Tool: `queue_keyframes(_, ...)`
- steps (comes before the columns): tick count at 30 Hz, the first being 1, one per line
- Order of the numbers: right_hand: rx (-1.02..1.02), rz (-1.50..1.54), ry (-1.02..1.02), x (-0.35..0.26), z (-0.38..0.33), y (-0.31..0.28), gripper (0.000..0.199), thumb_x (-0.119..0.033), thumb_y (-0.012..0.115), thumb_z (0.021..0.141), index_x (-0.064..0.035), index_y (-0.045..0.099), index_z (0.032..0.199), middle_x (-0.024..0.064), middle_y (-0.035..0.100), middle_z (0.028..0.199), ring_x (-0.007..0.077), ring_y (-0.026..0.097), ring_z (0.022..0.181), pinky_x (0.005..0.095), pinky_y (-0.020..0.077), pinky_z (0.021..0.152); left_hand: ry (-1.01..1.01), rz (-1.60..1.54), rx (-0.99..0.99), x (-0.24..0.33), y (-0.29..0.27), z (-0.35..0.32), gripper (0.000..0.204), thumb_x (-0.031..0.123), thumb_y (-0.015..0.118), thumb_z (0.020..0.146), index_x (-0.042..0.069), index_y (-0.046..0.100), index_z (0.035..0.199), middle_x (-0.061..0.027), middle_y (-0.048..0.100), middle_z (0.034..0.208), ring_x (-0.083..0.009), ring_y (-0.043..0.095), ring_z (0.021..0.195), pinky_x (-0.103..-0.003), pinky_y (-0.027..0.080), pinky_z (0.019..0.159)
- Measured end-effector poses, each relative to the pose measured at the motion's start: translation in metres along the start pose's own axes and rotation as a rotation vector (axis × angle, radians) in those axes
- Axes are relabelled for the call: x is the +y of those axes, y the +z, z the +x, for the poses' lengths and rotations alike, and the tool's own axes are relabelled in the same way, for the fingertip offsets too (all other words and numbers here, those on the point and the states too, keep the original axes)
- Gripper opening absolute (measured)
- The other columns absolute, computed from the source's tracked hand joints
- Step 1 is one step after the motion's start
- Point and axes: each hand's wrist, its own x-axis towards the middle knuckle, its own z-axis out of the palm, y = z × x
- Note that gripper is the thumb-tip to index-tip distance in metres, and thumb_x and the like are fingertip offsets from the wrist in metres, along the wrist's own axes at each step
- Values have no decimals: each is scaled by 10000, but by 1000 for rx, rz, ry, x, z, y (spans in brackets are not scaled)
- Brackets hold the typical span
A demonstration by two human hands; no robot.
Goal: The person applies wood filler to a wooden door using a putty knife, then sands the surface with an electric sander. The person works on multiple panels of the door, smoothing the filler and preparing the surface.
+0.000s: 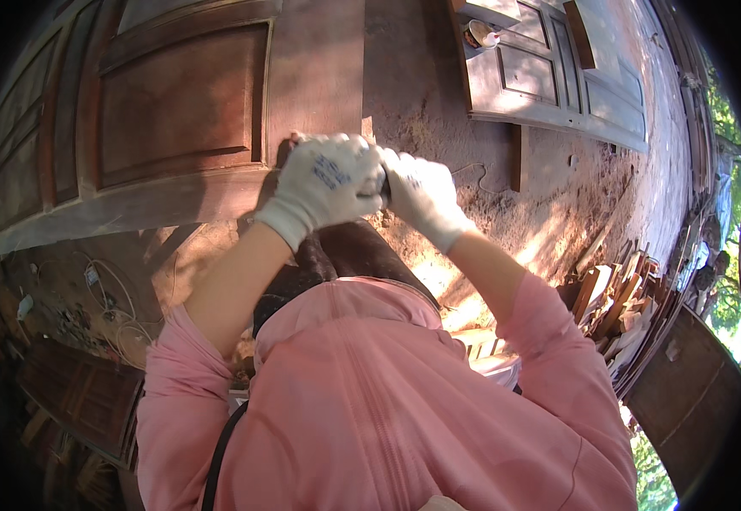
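Note:
Both my hands wear white knitted work gloves with blue print on the back. They meet close together at the near right corner of a reddish-brown panelled wooden door (183, 102), which lies flat and raised off the ground. My left hand (324, 183) is closed, its knuckles up, over the door's corner. Beside it my right hand (426, 196) is closed too, its fingers against the left glove. A small dark part shows between the gloves. What they grip is mostly hidden beneath them, so I cannot tell its kind.
Another panelled door (596, 98) lies at the far right, with a small round container (481, 35) on it. Wood offcuts (613, 302) are heaped at the right. A pale cord (119, 285) loops over the dirt floor at left, near a dark wooden panel (81, 392).

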Motion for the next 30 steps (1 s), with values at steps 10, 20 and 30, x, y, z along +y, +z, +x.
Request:
queue_keyframes(10,-29,-16,1,-8,32,-3,208,-251,662,902,-88,622,1024,139,734,876,317,747,816,444,590,697,-45,-10,107,-22,-9,-1,494,462,751,732,169,655,1119,-43,683,1025,-259,686,932,-422,549,824)
queue_keyframes(20,-394,212,-71,-132,40,3,320,-261,615,912,-70,613,1169,153,761,1002,353,752,944,477,584,797,-65,49,164,-68,-32,-130,613,544,821,698,163,683,1159,-43,693,1126,-250,687,1018,-404,548,892)
queue_keyframes(30,-217,351,-129,-226,78,31,254,-171,578,934,-39,595,1150,149,760,979,338,756,916,477,593,732,2,112,34,-152,-83,-186,682,540,853,688,128,679,1203,-78,683,1215,-297,683,1066,-432,556,938)
